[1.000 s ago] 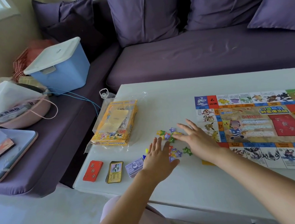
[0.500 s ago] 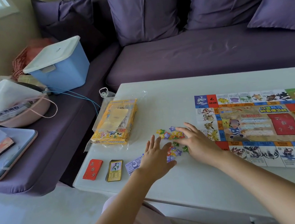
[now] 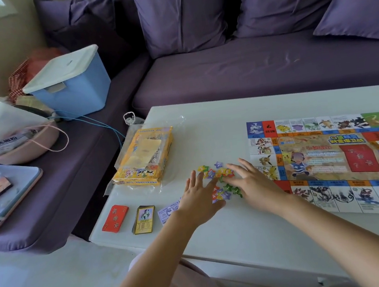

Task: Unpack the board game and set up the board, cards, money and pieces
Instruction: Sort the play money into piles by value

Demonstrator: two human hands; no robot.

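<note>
both hands flat, fingers spread: left hand (image 3: 198, 196), right hand (image 3: 250, 183) on star pieces (image 3: 218, 175)

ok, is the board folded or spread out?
Spread. The board lies flat, face up on the table, with top, left and bottom rows of squares showing; its right edge runs out of frame.

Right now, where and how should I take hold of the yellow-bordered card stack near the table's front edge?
Probably pinch its two long edges, coming straight down from above. The yellow-bordered card stack lies flat and slightly fanned, with bare table between it and the red card deck and paper money, leaving room for fingers.
</note>
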